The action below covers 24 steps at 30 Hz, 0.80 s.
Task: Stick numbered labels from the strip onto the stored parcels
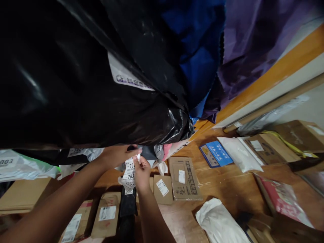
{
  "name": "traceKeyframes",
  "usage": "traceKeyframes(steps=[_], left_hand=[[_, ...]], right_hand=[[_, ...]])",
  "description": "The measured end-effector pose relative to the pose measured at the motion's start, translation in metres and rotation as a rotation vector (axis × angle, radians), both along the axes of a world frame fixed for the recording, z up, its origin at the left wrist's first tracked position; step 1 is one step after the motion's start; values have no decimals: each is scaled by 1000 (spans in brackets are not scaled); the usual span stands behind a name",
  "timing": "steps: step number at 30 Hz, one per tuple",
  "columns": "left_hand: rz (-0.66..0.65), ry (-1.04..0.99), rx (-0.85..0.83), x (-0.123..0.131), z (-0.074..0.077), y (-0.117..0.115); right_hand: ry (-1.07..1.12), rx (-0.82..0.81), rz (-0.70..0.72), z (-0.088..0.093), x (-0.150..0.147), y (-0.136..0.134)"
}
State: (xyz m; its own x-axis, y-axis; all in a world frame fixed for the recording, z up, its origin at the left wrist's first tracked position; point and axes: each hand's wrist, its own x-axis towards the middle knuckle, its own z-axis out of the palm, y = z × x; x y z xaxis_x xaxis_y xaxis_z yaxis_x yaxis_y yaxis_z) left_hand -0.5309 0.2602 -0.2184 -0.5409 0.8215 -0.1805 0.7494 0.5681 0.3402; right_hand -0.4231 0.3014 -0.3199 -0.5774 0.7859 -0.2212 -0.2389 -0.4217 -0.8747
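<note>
A strip of white number labels (130, 176), printed with figures such as 703 and 7021, hangs down between my hands. My right hand (143, 171) is closed, thumb and fingers pinching the strip near its upper end. From the left, my left hand (120, 157) reaches across to the same upper end, its fingertips closed at the label there; part of its fingers is hard to make out. Right above both hands bulges a large black plastic parcel (63, 91). Behind the fingers lies a dark grey parcel (148, 153), partly hidden.
Blue (199, 50) and purple bags (245, 44) sit beside the black parcel, above an orange shelf edge (273, 74). On the wooden floor lie cardboard boxes (106, 214), a flat carton (184, 179), a blue box (216, 153) and white bags (219, 219). A labelled parcel (25, 163) is left.
</note>
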Motion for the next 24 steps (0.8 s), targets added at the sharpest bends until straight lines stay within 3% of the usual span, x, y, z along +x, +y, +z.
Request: traceKeyframes(steps=[3,8,13,18,24], left_hand=[[-68,126,8,3,-8,-1],[-51,330,96,10,-23,2],[-52,396,121,11,-29,5],[7,426,34,10,-35,3],[45,378,15,10,-38,2]], right_hand=[[-8,-43,-52,-5,-7,-4],[-59,-176,-153,-9,-12,-9],[35,-148,-60,-5,-3,-9],[-10,-297,-188,-6,-5,-15],[56,-237,-13,-7,14,-25]])
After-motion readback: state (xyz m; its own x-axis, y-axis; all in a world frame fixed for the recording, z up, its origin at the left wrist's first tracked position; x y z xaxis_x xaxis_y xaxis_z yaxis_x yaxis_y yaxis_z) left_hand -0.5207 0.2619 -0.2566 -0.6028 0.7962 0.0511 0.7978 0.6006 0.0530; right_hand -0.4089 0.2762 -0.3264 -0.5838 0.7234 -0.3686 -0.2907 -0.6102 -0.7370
